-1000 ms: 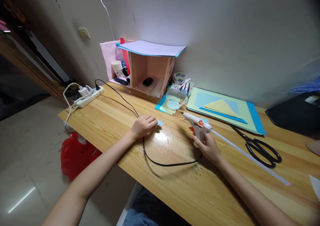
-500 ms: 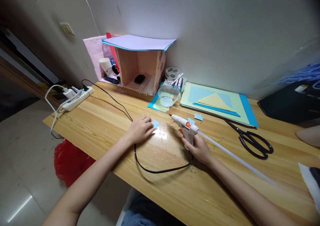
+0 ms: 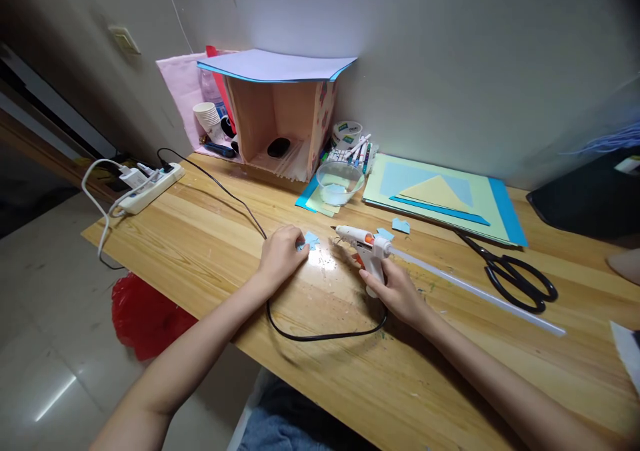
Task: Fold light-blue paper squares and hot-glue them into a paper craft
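Observation:
My left hand point(image 3: 284, 256) rests on the table with its fingers curled together at a small light-blue paper piece point(image 3: 311, 240). Part of that piece lies hidden under the fingertips. In my right hand point(image 3: 396, 290) is a white hot glue gun point(image 3: 369, 246), its dark nozzle pointing left towards the paper, with a gap between them. A long translucent glue stick point(image 3: 475, 292) sticks out of the gun's back and slants down to the right. The gun's black cord point(image 3: 325, 337) loops in front of both hands. Two more blue paper scraps point(image 3: 401, 225) lie beyond the gun.
Black scissors point(image 3: 517, 279) lie at the right, by stacked coloured paper sheets point(image 3: 487, 201). Behind stand a clear plastic bowl point(image 3: 341, 183), markers point(image 3: 361, 150) and a cardboard box point(image 3: 297, 114) under a lilac sheet. A power strip point(image 3: 153, 191) sits at the left edge.
The view has shifted slightly. My left fingers have curled in closer on the blue paper piece. The glue gun has come a little nearer to it, and its glue stick has swung upward.

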`<state>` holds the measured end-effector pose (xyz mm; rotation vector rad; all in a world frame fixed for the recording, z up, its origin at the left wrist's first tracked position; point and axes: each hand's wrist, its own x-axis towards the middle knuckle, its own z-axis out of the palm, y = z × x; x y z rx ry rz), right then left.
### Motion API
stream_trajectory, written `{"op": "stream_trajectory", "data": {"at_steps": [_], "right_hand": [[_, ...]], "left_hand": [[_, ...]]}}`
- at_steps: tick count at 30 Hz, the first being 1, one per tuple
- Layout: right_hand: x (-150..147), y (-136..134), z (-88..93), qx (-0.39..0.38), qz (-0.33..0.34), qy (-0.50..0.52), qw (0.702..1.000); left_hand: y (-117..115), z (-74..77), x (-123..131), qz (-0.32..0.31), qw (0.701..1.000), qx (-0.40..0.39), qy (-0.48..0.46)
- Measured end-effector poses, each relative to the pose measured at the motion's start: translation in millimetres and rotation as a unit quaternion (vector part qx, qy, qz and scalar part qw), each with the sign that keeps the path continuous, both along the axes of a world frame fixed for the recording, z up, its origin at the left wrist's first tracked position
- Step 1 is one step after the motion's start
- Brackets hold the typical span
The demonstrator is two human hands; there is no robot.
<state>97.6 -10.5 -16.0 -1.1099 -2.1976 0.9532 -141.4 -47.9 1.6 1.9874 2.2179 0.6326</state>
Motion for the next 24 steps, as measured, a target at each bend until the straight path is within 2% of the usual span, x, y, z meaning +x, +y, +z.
{"op": "stream_trajectory", "data": {"at_steps": [6,12,24], "right_hand": [[-9.2,5.4,9.6,-0.067,0.005,0.013,0.998],[-17.6,10.3,1.0,-0.133,0.004,0.068,0.989],[-19.9,12.0,9.3,-0.250,0.039,0.105,0.962]], "left_hand": [[2.6,0.1,10.8,0.044,0.999,-0.019,0.025],[4.3,-1.2,16.3,0.058,0.997,-0.003,0.043],[3.3,-4.9,-1.5,0.051,0.984,0.012,-0.168]]}}
